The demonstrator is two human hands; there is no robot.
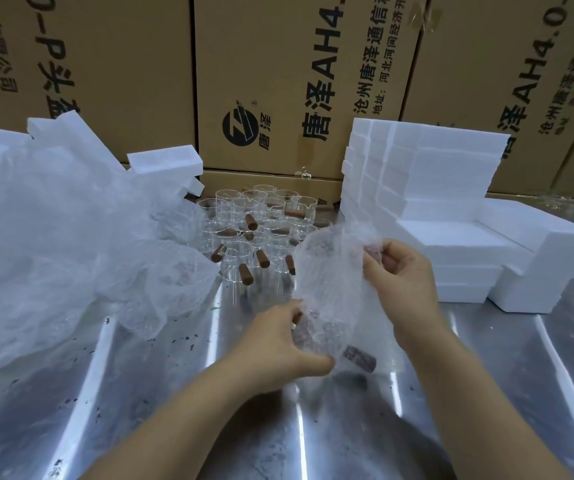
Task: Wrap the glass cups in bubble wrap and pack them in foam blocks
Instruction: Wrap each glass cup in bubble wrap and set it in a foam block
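Note:
A glass cup with a brown wooden handle (360, 358) lies inside a sheet of bubble wrap (330, 282) held above the metal table. My left hand (278, 348) grips the wrapped cup from the lower left. My right hand (399, 271) pinches the upper edge of the bubble wrap at the right. Several more glass cups (261, 230) with wooden handles stand clustered behind on the table. White foam blocks (451, 202) are stacked at the right.
A large heap of bubble wrap (64, 244) covers the left side, with more foam blocks (164, 161) behind it. Printed cardboard boxes (278, 81) wall off the back. The shiny metal table (313, 427) runs to the near edge.

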